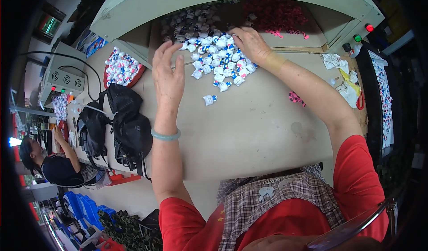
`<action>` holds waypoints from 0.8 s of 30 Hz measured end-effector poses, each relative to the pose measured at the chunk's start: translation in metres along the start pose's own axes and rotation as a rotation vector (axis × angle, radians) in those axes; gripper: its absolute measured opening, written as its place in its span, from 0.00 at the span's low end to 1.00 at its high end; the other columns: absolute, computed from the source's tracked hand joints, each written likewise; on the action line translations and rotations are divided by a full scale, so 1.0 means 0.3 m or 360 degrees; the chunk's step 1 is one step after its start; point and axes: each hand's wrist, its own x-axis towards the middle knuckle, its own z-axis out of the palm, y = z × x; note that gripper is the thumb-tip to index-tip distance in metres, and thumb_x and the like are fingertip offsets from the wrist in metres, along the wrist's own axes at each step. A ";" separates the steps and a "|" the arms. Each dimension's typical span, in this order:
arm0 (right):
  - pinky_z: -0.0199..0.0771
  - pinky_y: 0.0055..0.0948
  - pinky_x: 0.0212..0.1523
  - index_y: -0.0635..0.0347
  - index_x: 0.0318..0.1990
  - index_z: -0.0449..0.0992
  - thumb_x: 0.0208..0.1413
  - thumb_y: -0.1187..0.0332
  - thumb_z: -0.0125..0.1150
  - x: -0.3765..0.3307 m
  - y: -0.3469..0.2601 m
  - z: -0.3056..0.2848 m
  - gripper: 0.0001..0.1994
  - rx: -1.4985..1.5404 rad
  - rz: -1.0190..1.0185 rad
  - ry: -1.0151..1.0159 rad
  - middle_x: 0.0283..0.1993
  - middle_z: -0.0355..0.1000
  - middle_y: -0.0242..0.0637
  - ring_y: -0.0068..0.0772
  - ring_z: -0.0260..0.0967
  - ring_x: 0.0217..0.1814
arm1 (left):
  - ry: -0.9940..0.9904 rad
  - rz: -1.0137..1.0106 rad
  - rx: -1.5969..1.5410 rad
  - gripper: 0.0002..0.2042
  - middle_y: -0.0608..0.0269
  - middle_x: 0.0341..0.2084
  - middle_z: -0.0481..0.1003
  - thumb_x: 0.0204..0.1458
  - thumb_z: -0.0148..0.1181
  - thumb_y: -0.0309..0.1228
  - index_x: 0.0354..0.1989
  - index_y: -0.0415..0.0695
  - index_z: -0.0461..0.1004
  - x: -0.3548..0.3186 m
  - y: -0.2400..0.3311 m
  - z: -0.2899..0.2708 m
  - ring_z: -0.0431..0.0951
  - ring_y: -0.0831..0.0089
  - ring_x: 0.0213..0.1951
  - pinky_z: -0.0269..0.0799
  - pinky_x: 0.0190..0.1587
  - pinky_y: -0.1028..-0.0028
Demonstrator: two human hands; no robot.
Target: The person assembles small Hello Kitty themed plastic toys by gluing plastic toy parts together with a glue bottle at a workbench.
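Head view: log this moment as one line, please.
left hand: open, raised beside figurine pile | right hand: on pile of small white-and-blue figurines | one figurine apart | table

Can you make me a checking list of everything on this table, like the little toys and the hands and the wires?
Surface: pale worktable, mostly bare near the person.
Job's things: heap of small white figures with blue and red bits; one figure lies apart.
Clutter: black bags, red tray of figures, crumpled wrappers.
Grippers: left hand open above the table; right hand on the heap, fingers curled.
Cables: black cable at the grey box.
Surroundings: another person seated left.
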 end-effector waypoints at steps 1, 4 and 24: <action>0.72 0.44 0.47 0.59 0.43 0.75 0.56 0.71 0.54 -0.014 -0.011 0.002 0.09 0.0029 0.0024 0.0013 0.38 0.73 0.46 0.52 0.70 0.44 | -0.0088 -0.0114 -0.0052 0.12 0.51 0.53 0.69 0.53 0.54 0.24 0.45 0.42 0.76 -0.025 0.006 -0.014 0.72 0.60 0.48 0.70 0.50 0.66; 0.70 0.43 0.48 0.61 0.43 0.74 0.58 0.73 0.53 -0.031 -0.042 0.004 0.08 0.0078 0.0050 0.0002 0.39 0.72 0.47 0.51 0.68 0.46 | -0.0209 -0.0224 -0.0071 0.13 0.51 0.53 0.68 0.53 0.54 0.23 0.47 0.40 0.74 -0.107 -0.039 -0.013 0.76 0.67 0.38 0.75 0.40 0.71; 0.72 0.32 0.43 0.58 0.44 0.77 0.53 0.74 0.57 -0.226 -0.123 -0.248 0.11 0.0495 0.0014 -0.0240 0.43 0.71 0.37 0.34 0.69 0.41 | -0.0310 0.0375 0.0037 0.13 0.53 0.45 0.72 0.46 0.58 0.20 0.43 0.39 0.75 -0.231 0.177 0.105 0.72 0.56 0.44 0.70 0.48 0.64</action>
